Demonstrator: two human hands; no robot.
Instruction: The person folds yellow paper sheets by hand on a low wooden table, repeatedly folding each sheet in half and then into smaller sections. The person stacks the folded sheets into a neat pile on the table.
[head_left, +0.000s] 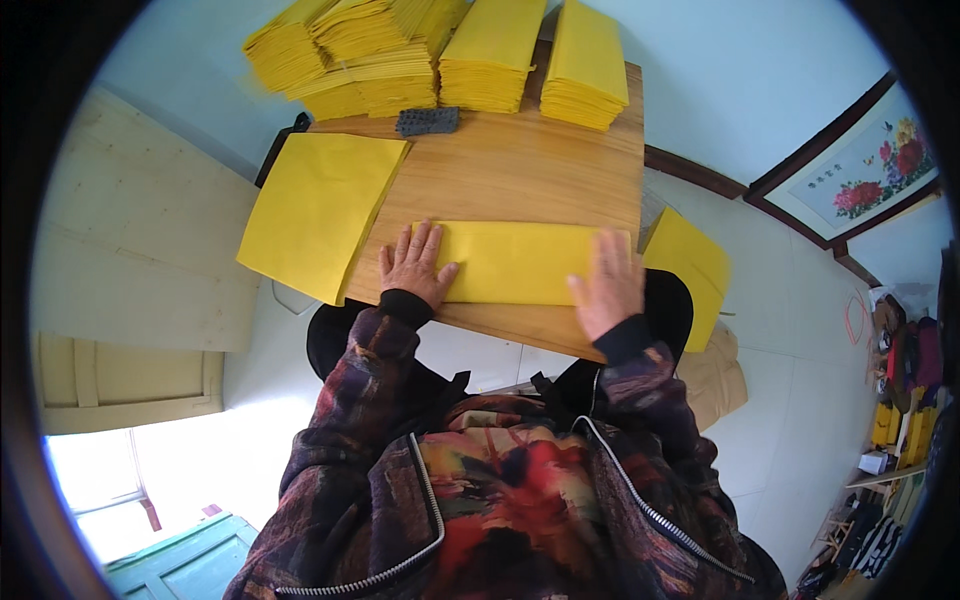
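We see the folded yellow sheet (520,263) near the close edge of the wooden table (520,165), its long axis running left to right between the hands; the left hand (412,268) lies at its left end, fingers slightly spread, thumb reaching over the yellow; the right hand (609,285) is over its right end, fingers stretched out, clamped on nothing; blur keeps us from telling whether they touch, and that hand hides the sheet's lower right corner.

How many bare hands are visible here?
2: the bare left hand at the left end of the flat yellow rectangular piece; the bare right hand, blurred, at its right end.
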